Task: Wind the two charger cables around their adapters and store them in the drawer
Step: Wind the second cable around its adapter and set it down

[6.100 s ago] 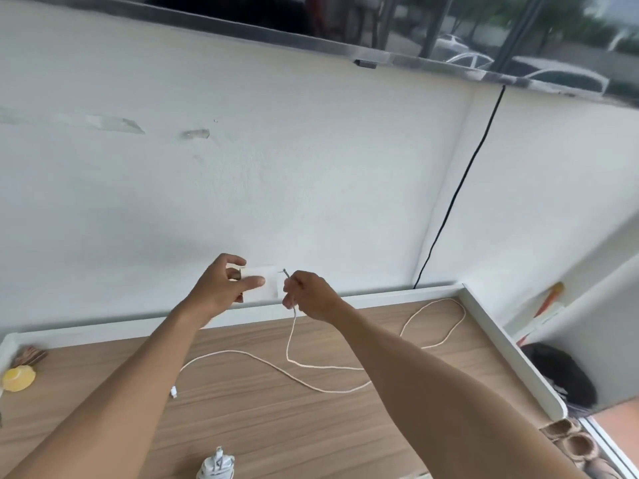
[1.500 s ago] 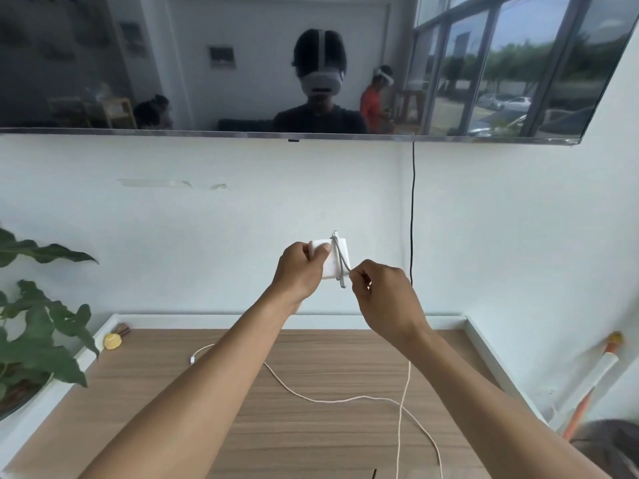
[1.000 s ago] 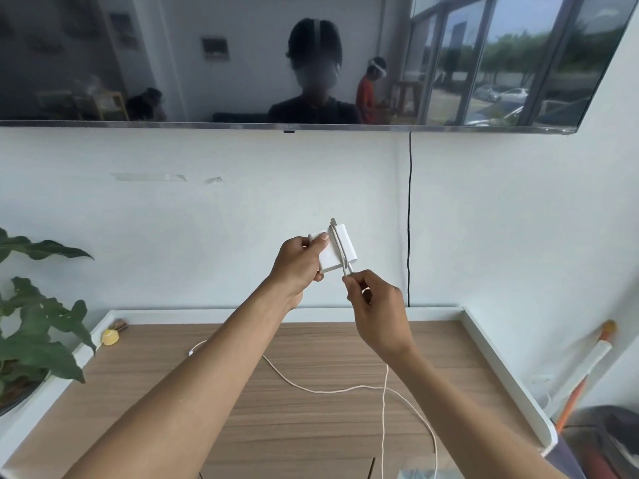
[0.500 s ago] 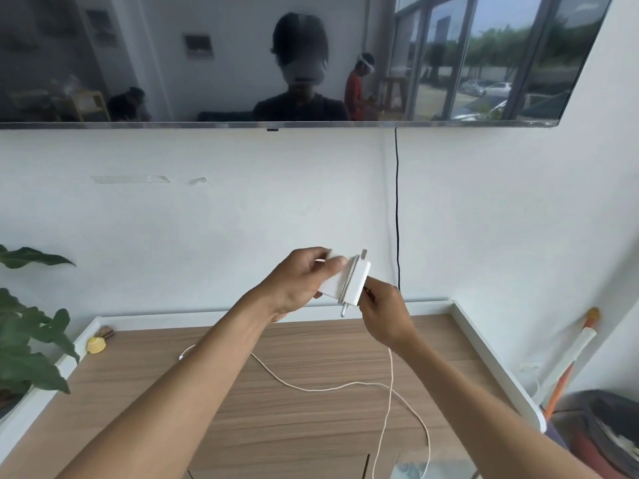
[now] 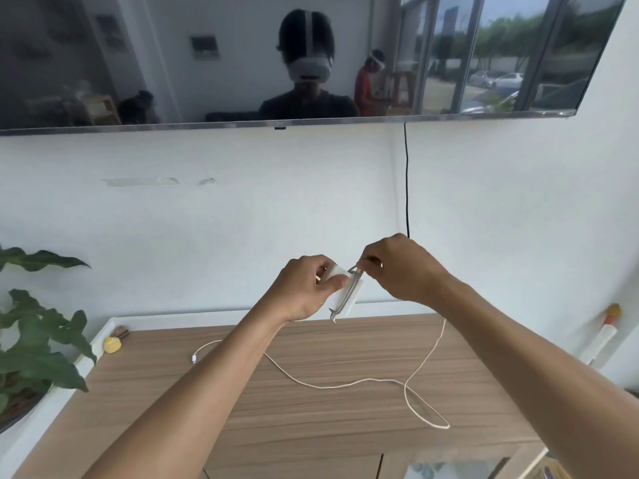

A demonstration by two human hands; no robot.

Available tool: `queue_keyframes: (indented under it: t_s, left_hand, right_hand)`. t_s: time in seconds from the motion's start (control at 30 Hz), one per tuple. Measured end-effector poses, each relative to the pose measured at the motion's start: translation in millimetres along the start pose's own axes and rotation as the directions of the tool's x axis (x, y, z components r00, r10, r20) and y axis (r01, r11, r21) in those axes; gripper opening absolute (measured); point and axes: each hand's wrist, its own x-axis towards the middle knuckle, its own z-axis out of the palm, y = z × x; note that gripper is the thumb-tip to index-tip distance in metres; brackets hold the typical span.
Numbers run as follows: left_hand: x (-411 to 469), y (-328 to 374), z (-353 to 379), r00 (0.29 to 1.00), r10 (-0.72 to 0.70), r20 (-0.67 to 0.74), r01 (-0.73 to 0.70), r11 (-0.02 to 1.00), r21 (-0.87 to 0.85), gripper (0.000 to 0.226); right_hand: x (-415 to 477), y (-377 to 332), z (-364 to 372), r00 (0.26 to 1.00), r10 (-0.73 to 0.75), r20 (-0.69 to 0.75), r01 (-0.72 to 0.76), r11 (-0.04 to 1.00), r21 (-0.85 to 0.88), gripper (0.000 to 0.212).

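Note:
My left hand point(image 5: 304, 288) grips a white square adapter point(image 5: 340, 295) in the air above the wooden cabinet top point(image 5: 311, 409). Turns of cable run round the adapter's right end. My right hand point(image 5: 397, 267) pinches the white charger cable point(image 5: 328, 385) at the adapter's upper edge. From that hand the cable hangs to the cabinet top, loops at the right and trails left to its plug end point(image 5: 194, 357). The second charger and the drawer are out of view.
A wall-mounted TV point(image 5: 276, 60) hangs above, with a black cord point(image 5: 407, 184) running down the wall. A potted plant point(image 5: 31, 347) stands at the left. A small yellow object point(image 5: 112, 344) lies at the cabinet's back left corner. An orange-tipped handle point(image 5: 601, 337) leans at the right.
My right hand has risen from below the adapter to its upper edge, carrying the cable up around it. The loose cable on the cabinet top has shifted into a loop at the right.

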Motion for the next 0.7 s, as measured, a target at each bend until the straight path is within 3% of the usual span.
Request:
queue_keyframes:
  t_s: [0.13,0.27,0.5,0.7]
  left_hand:
    - [5,-3,1,0.988,-0.036,-0.149,0.037,0.999,0.001,0.030]
    - [8,-3,2,0.967,-0.128,-0.218,0.108,0.989,-0.100,0.031]
    - [15,-4,0,0.927,-0.343,-0.153,0.243,0.860,-0.449,0.026]
    - [16,3,-3,0.929,-0.363,-0.078,0.246,0.760,-0.601,0.030]
  right_hand:
    - [-10,-13,6,0.988,-0.016,-0.156,0.003,0.997,-0.079,0.026]
    - [-23,-23,25,0.968,-0.033,-0.250,0.025,0.999,-0.036,0.027]
    - [-41,-27,62,0.938,0.055,-0.341,0.052,0.953,0.297,0.025]
    - [-52,-30,89,0.917,0.202,-0.343,0.036,0.816,0.577,0.023]
